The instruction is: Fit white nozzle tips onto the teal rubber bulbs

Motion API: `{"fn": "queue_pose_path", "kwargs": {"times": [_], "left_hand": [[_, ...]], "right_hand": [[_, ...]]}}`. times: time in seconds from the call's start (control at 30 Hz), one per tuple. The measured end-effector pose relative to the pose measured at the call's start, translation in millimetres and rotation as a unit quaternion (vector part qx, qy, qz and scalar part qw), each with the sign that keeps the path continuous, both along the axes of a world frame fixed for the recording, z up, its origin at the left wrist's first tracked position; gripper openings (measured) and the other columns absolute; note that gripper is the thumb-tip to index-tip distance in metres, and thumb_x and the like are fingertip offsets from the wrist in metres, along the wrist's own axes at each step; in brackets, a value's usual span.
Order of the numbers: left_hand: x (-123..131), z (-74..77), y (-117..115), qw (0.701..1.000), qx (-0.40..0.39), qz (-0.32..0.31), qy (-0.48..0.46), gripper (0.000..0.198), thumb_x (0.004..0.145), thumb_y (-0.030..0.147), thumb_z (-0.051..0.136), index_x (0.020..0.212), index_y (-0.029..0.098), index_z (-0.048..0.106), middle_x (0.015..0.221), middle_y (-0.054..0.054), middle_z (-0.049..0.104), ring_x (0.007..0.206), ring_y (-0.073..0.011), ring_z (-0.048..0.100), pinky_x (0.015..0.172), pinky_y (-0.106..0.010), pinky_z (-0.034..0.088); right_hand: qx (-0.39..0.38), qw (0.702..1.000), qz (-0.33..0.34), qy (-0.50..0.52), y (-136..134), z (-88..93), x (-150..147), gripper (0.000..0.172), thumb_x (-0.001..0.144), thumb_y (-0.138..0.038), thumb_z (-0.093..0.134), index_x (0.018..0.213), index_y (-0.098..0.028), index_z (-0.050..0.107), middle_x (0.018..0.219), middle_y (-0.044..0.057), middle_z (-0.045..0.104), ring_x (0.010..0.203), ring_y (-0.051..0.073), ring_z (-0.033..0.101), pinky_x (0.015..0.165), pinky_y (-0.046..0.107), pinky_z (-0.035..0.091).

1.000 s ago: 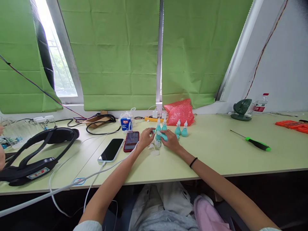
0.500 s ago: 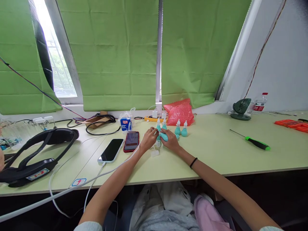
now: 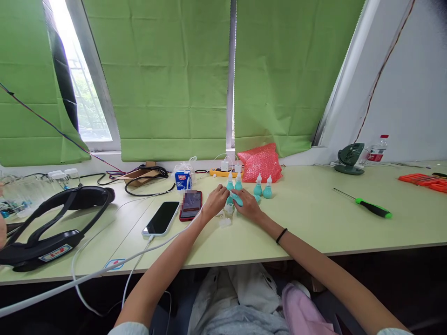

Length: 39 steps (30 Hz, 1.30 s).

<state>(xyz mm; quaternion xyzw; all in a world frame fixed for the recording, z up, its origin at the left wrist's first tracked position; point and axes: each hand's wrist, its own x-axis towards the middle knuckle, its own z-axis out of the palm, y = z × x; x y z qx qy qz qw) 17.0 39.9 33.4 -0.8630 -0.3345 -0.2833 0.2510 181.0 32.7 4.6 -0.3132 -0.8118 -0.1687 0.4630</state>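
My right hand (image 3: 247, 204) is closed around a teal rubber bulb (image 3: 237, 199), which looks like the bulb of a nasal aspirator and lies tilted in the fingers. Against its other end, my left hand (image 3: 219, 199) has its fingers pinched together; the small part there is mostly hidden. Just beyond the hands stand teal aspirators with clear pointed tips, a pair behind (image 3: 238, 182) and a pair to the right (image 3: 267, 188). More teal bulbs show partly beside and below the fingers. Small clear plastic pieces (image 3: 225, 223) lie on the table close to my left wrist.
Left of my hands lie a red-cased phone (image 3: 190, 205) and a charging phone (image 3: 161, 218). A white cable (image 3: 139, 257) crosses my left forearm. A black headset (image 3: 57, 228) sits far left, another person's hand (image 3: 2, 232) beside it. A screwdriver (image 3: 372, 207) lies right; red bubble wrap (image 3: 261, 163) behind.
Both hands stay almost in place. The teal bulb has turned slightly in my right hand, and the fingers cover more of it.
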Motion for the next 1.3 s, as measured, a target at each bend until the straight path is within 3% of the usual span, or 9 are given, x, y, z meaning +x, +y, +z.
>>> {"fn": "queue_pose_path", "kwargs": {"times": [0.17,0.37,0.63,1.07,1.3], "left_hand": [[2,0.4,-4,0.999,0.017,0.027,-0.003,0.014,0.084,0.022,0.046,0.088,0.011,0.054,0.087,-0.003,0.056,0.08,-0.0142,0.055,0.069,-0.032,0.047],[8,-0.8,-7,0.997,0.039,0.057,-0.041,0.015,0.084,0.023,0.046,0.089,0.011,0.053,0.085,-0.003,0.056,0.077,-0.0136,0.055,0.065,-0.03,0.047],[10,-4.3,-6,0.994,0.047,0.05,-0.08,0.015,0.084,0.023,0.046,0.087,0.011,0.053,0.081,-0.003,0.055,0.075,-0.0131,0.055,0.063,-0.028,0.047],[16,0.1,-13,0.985,-0.009,0.052,-0.167,0.014,0.084,0.023,0.046,0.086,0.011,0.054,0.08,-0.002,0.056,0.073,-0.0122,0.055,0.063,-0.028,0.048],[5,2.9,-5,0.976,-0.065,0.074,-0.192,0.018,0.084,0.025,0.045,0.094,0.012,0.053,0.089,-0.004,0.056,0.077,-0.0133,0.056,0.067,-0.031,0.048]], "right_hand": [[0.004,0.999,0.021,0.034,0,2.0,-1,0.032,0.075,-0.016,0.048,0.106,-0.019,0.048,0.088,0.007,0.06,0.082,0.021,0.055,0.07,0.036,0.049],[-0.01,0.991,0.022,0.129,0,4.4,-8,0.034,0.073,-0.017,0.051,0.107,-0.019,0.046,0.096,0.007,0.059,0.09,0.02,0.055,0.081,0.037,0.046],[-0.055,0.974,0.009,0.219,-2,8.3,-11,0.019,0.066,-0.023,0.058,0.085,-0.018,0.059,0.08,0.004,0.063,0.074,0.019,0.06,0.069,0.033,0.049],[-0.109,0.953,-0.005,0.283,-2,8.6,-14,0.023,0.064,-0.028,0.06,0.084,-0.017,0.061,0.083,0.004,0.065,0.076,0.019,0.061,0.072,0.032,0.049],[-0.09,0.944,-0.054,0.312,7,9.7,5,0.023,0.067,-0.031,0.055,0.084,-0.016,0.059,0.082,0.007,0.064,0.076,0.021,0.059,0.071,0.036,0.047]]}}
